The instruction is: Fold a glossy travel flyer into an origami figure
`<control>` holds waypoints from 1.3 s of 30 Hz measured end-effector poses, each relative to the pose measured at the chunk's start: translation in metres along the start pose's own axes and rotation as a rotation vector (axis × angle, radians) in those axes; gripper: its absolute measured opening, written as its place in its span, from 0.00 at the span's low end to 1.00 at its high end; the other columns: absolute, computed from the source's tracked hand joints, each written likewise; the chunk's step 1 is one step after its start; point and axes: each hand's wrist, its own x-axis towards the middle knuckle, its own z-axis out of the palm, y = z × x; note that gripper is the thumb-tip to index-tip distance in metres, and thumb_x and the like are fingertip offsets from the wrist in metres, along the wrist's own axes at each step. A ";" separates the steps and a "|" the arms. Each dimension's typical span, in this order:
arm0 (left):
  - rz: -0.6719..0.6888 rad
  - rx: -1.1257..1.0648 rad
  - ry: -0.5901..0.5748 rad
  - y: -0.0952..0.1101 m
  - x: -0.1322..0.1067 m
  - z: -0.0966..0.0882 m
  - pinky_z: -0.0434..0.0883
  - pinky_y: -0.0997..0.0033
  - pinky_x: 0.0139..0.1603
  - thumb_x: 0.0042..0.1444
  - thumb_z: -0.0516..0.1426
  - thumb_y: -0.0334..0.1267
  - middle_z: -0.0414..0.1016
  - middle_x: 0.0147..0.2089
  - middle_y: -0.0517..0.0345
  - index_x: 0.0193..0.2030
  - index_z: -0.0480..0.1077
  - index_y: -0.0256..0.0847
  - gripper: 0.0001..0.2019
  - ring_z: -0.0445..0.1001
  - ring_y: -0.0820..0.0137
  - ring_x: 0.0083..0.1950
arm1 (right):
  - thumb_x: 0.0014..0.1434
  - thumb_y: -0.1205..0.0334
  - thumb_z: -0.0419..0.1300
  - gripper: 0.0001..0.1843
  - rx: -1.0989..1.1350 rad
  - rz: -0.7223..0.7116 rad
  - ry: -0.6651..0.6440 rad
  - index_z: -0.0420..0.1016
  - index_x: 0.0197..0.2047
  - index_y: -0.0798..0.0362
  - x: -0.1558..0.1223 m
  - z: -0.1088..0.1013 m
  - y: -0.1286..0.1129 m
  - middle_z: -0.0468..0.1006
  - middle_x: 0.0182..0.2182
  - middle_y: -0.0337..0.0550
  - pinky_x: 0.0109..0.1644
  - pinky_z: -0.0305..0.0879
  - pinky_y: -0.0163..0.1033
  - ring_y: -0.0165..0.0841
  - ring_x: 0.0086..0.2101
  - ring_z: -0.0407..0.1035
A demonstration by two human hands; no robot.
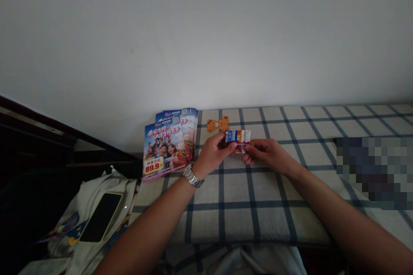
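Both hands meet above the checked cloth, pinching a small folded flyer [232, 135] printed in blue, orange, white and dark red. My left hand [215, 150], with a silver watch on its wrist, is closed on the flyer's left side, thumb across the front. At its lower right edge my right hand [262, 151] pinches it between thumb and curled fingers. Just behind the left hand lies an orange bear-shaped cutout [218, 124]. Left of that hand is a stack of flyers [166, 148] with a large "89.9" on the top one. The folded paper's underside is hidden.
A blue-and-white checked cloth [238, 210] covers the surface, which runs along a pale wall [226, 38]. At the lower left, a phone [101, 217] with a dark screen rests on a whitish bag or cloth [129, 184]. A pixelated dark patch [371, 167] is at the right.
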 end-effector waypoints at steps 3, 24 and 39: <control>0.003 -0.021 0.007 0.001 0.000 0.001 0.76 0.69 0.39 0.63 0.63 0.48 0.79 0.39 0.54 0.43 0.72 0.38 0.14 0.79 0.67 0.37 | 0.64 0.38 0.63 0.24 0.013 0.005 -0.006 0.80 0.38 0.54 0.000 0.000 0.000 0.86 0.33 0.45 0.42 0.79 0.41 0.35 0.33 0.81; 0.059 0.079 0.060 -0.005 0.003 -0.002 0.75 0.69 0.40 0.65 0.62 0.48 0.78 0.39 0.54 0.42 0.73 0.39 0.13 0.77 0.66 0.39 | 0.63 0.42 0.66 0.22 0.117 0.025 -0.057 0.83 0.44 0.54 -0.001 -0.001 0.000 0.87 0.41 0.47 0.49 0.80 0.45 0.38 0.41 0.82; 0.037 0.074 0.018 -0.003 0.001 0.000 0.75 0.68 0.41 0.64 0.63 0.49 0.79 0.42 0.53 0.47 0.75 0.37 0.15 0.77 0.65 0.41 | 0.58 0.43 0.71 0.21 0.073 0.019 0.115 0.78 0.39 0.54 0.002 -0.001 0.000 0.86 0.33 0.45 0.41 0.82 0.42 0.37 0.34 0.82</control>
